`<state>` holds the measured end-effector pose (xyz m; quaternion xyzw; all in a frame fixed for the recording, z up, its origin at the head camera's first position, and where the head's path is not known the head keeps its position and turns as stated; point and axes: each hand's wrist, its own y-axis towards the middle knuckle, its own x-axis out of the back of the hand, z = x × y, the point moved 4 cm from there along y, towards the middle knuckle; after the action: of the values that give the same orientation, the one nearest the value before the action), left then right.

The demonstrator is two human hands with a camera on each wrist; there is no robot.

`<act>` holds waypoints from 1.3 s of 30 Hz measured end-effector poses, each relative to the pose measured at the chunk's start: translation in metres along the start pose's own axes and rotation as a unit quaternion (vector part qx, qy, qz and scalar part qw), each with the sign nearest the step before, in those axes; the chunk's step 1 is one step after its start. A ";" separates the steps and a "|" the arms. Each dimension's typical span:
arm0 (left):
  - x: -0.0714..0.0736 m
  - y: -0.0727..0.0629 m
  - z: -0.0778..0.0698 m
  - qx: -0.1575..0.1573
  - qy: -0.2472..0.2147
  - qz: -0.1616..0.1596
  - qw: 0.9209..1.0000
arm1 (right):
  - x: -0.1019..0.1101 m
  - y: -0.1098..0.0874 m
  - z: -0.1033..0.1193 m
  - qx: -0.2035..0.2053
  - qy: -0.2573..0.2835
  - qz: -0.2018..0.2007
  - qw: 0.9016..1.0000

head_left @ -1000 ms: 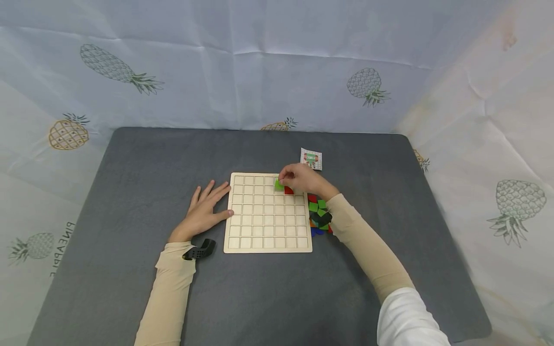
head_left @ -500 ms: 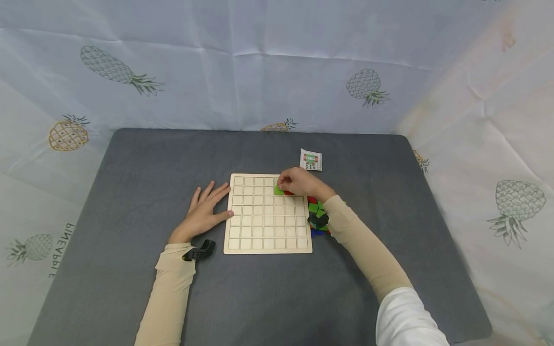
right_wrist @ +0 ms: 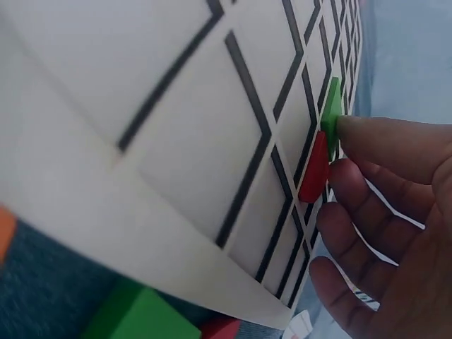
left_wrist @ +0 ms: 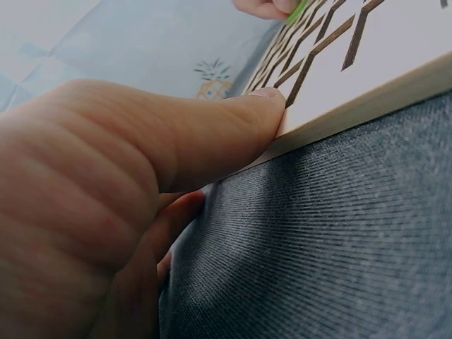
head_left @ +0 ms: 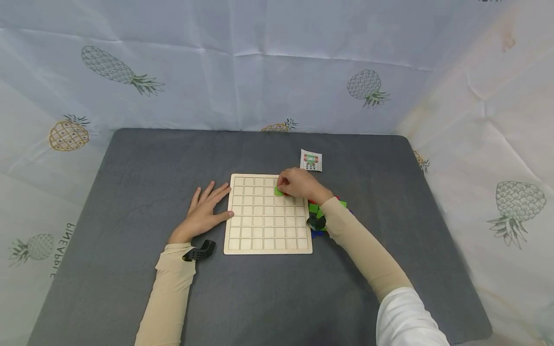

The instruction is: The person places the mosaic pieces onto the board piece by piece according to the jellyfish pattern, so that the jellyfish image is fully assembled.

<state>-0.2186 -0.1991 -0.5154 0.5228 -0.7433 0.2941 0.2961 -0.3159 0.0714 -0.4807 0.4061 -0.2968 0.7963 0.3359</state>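
Note:
A pale wooden grid board (head_left: 257, 221) lies on the dark grey table. My left hand (head_left: 201, 216) is spread flat at its left side, its thumb (left_wrist: 247, 120) resting on the board's edge. Over the upper right of the grid, my right hand (head_left: 300, 183) pinches a green square tile (head_left: 278, 191) down at a cell. In the right wrist view the thumb presses against that green tile (right_wrist: 332, 113), with a red piece (right_wrist: 316, 169) right beside it on the grid. The index fingertip is partly hidden behind the thumb.
Several coloured pieces (head_left: 313, 208), green, red and blue, lie loose along the board's right side, partly under the right wrist. A small printed pattern card (head_left: 311, 160) lies behind the right hand. A pineapple-print cloth (head_left: 277, 86) hangs behind the table.
My right hand has lowered the green tile slightly toward me into line with the red piece, which the fingers now mostly cover in the head view. The left hand has stayed put.

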 end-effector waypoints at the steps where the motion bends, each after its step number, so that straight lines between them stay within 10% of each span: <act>1: 0.000 0.000 0.000 0.001 0.000 0.000 1.000 | 0.001 -0.001 0.001 0.001 -0.003 -0.004 1.000; 18: 0.000 -0.001 -0.002 0.001 0.001 0.000 1.000 | 0.059 -0.059 -0.003 -0.021 0.131 -0.039 0.990; 39: 0.000 0.000 0.000 -0.001 0.004 -0.001 1.000 | 0.048 -0.138 -0.076 -0.098 0.133 -0.079 0.983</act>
<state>-0.2186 -0.1988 -0.5158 0.5219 -0.7421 0.2947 0.3000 -0.2641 0.2252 -0.4497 0.2841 -0.2929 0.7813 0.4723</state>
